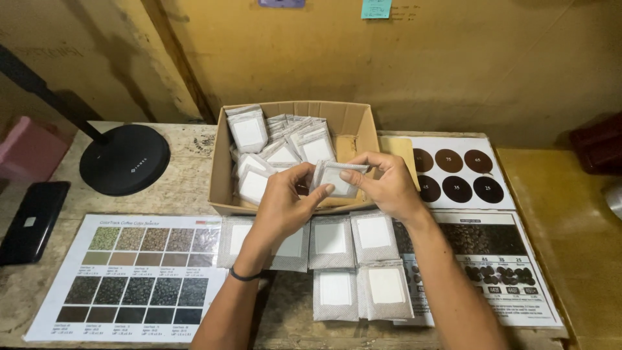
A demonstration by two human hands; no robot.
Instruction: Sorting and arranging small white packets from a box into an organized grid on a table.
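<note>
Two hands at frame centre, both pinching one small grey-white paper sachet (335, 178) over front edge of open brown cardboard box (360, 124). Left hand (283, 202): fingers curled, thumb tip on sachet's lower left corner. Right hand (385, 183): thumb and fingers closed on sachet's right edge. Below hands: flat grey sachets with white squares (353, 264) laid in rows on worn wooden table (181, 188). Lower left: printed bean colour chart (136, 275).

Six table sachets (330, 238), three charts (129, 275), one box (350, 123)
</note>
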